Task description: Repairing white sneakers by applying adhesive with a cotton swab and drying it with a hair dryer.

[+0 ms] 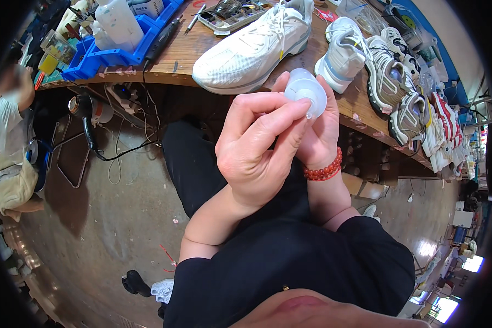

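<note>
**Small Plastic Bottle Held in Both Hands**

Translucent white bottle [305, 92] is held above the lap, in front of the counter [361, 104]. Right hand [318, 131] cups its body; left hand [257, 147] fingers [279, 117] are closed on its side. Judged light, thin-walled, squeezable, smooth; best gripped gently around the body.

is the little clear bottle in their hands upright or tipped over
Tipped: the small translucent bottle lies sideways, its round end facing the camera, gripped between the left hand and the right hand.
</note>
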`<state>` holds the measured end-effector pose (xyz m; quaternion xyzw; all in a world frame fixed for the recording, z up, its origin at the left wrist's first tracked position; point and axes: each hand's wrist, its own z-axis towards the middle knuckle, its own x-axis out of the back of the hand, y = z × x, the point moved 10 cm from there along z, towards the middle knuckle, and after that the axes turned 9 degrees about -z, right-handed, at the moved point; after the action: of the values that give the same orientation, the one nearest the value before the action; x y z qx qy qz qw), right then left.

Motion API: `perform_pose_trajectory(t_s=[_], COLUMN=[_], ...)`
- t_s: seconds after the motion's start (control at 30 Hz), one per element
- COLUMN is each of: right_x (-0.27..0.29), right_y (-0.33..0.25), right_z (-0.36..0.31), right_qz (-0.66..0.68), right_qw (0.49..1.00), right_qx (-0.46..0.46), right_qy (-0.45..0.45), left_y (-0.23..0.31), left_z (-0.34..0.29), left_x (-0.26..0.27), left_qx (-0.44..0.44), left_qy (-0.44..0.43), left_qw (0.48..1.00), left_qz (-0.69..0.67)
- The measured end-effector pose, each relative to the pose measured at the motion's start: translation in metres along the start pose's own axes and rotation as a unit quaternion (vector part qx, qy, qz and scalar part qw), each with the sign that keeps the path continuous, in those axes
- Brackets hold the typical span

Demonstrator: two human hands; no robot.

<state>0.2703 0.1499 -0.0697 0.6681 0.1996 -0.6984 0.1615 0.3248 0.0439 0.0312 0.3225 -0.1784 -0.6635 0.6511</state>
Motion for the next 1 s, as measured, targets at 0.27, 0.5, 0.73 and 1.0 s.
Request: perform_pose_trajectory(t_s=[0.27,0.5,0.73,1.0], right_x=[0.012,0.000,-0.020,-0.062], right_y=[-0.005,-0.042,-0.057,-0.055], right_z=[-0.002,-0.021,-0.043,-0.064], right_qz=[-0.062,-0.214,-0.334,-0.473], right_qw=[0.996,0.947,0.883,0.752], right_qx=[0.034,0.207,0.310,0.450], right_qy=[0.057,0.123,0.112,0.087], left_y=[-0.004,-0.012,0.001,0.011], left_z=[-0.002,-0.001,0.002,0.000], left_x=[0.004,0.024,0.026,0.016], left_qx=[-0.007,0.001,-0.094,-0.190], left_qy=[0.011,0.028,-0.029,-0.092], left_qw=[1.000,0.999,0.983,0.931], left_qz=[0.001,0.024,0.153,0.298])
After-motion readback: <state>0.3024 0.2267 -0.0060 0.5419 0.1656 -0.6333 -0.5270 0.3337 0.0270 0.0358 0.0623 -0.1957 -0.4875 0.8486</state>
